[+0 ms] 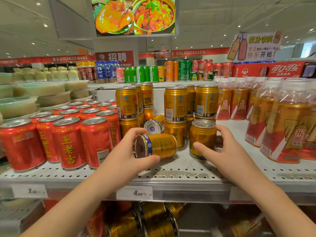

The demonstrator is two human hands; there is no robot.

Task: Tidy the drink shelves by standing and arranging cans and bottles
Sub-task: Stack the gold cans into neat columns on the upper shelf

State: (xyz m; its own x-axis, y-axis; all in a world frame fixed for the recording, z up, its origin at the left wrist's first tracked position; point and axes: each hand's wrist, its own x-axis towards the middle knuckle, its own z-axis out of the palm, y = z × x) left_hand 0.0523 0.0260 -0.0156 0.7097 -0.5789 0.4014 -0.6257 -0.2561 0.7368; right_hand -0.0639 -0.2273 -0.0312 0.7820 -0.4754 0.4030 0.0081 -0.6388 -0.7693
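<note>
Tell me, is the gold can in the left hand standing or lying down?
Lying on its side: the can shows its round base at left, body level, gripped by the left hand.

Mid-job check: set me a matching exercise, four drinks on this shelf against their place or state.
1. left can, in the left hand
2. right can, in the right hand
3. red cans
4. bottles

A. standing in rows, left end
B. upright, gripped
C. on its side, gripped
D. standing, right end

Pairs: 1-C, 2-B, 3-A, 4-D
</note>
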